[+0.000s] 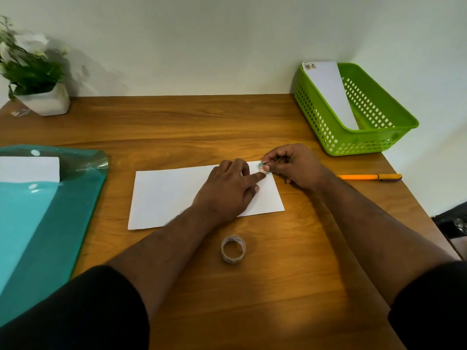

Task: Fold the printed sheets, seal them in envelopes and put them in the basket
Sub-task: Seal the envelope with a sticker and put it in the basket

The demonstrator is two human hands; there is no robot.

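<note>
- Envelope (177, 195), white and flat, lies at the middle of the desk (290, 286).
- Left hand (227, 190) presses it down, fingers spread, forefinger beside a small sticker (263, 168) at its far right corner.
- Right hand (295, 165) pinches that sticker.
- Likely light, thin and slippery on wood: hold it flat, lift by an edge.
- Green basket (394, 125) at the far right corner holds 1 envelope.
- Sticker roll (233, 248) sits nearer the front edge.

Potted plant (30, 72) at far left corner; orange pen (369, 176) (right edge); teal folder (38, 210) left.
</note>
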